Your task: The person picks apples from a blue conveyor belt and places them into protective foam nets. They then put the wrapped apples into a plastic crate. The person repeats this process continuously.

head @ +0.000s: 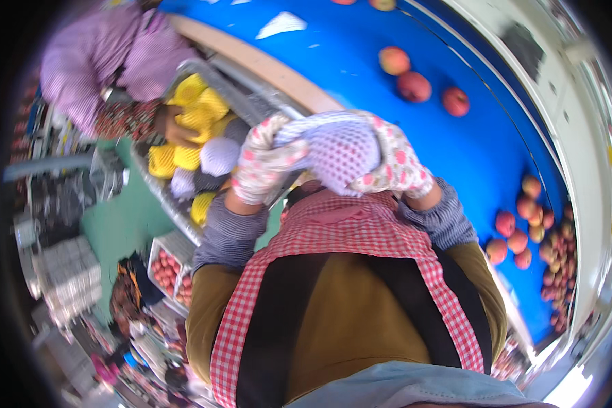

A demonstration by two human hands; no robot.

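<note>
Both my hands, in white gloves with pink dots, meet in front of my chest. My right hand (395,158) grips an apple wrapped in a white foam net (342,150); red shows through the mesh. The fingers of my left hand (270,158) are closed on the loose end of the same net, at the apple's left side. Beside my left hand, a grey-rimmed bin (181,217) holds fruit in yellow foam nets (204,115) and a ball in a white foam net (219,156). Several bare apples (414,86) lie on the blue conveyor belt (347,66) beyond my hands.
A co-worker in a purple checked garment (117,56) stands at the upper left, one hand (176,127) in the bin. More apples (517,240) crowd the belt at right. A pale metal rail (586,168) borders it. A white crate of apples (155,255) stands at lower left.
</note>
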